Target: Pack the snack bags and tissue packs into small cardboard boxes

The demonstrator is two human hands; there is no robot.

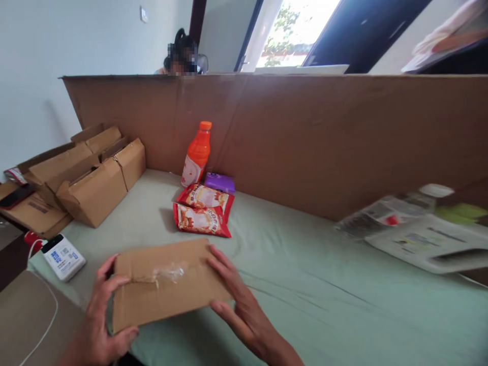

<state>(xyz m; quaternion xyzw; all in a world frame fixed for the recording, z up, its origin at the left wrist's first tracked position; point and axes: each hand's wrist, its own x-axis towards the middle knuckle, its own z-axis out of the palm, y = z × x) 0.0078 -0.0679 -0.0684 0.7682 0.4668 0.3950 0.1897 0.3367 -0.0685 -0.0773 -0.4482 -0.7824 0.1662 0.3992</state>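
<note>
A small closed cardboard box (168,284) with clear tape across its top lies on the pale green table (324,305) near the front edge. My left hand (102,315) grips the box's left end, thumb and fingers curled round it. My right hand (240,305) presses against the box's right side, with its fingers on the top edge and the thumb below. Behind the box lie two red snack packets (202,211), a purple pack (220,182) and an upright orange drink bottle (197,153).
A tall cardboard wall (324,137) runs across the back of the table. Several open cardboard boxes (91,173) are piled at the left. A white device with a cable (63,256) lies at the left edge. Blurred printed packages (419,234) lie at the right. A person sits beyond the wall.
</note>
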